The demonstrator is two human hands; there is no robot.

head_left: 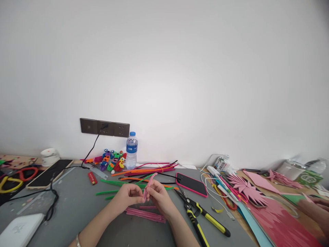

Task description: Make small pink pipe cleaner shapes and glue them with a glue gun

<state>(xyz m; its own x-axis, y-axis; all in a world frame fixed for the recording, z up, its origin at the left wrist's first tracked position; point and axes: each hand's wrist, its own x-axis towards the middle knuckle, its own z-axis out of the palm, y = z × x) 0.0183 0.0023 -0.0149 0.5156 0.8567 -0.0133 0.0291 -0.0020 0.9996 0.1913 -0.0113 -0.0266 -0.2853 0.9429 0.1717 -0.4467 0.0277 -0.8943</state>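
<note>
Pink pipe cleaners (150, 183) stand tilted between my hands, pinched near their lower end. My left hand (131, 196) is closed, with thumb and forefinger at the base of the strands. My right hand (157, 196) grips the same strands a little higher, and their bent tip sticks up above the fingers. Just below my hands, a bundle of pink pipe cleaners (146, 215) lies on the grey mat (123, 233). Green pipe cleaners (113, 183) are spread behind my hands, partly hidden by them. Orange and magenta pipe cleaners (146, 170) lie farther back.
Yellow-black pliers (205, 216) and a pink-cased phone (191, 184) lie right. A water bottle (131, 152) stands by small pipe-cleaner figures (113, 160). A red lighter (92, 178), black cable (52, 195) and another phone (50, 173) are left. Another person's hand (315, 212) is far right, near pink paper.
</note>
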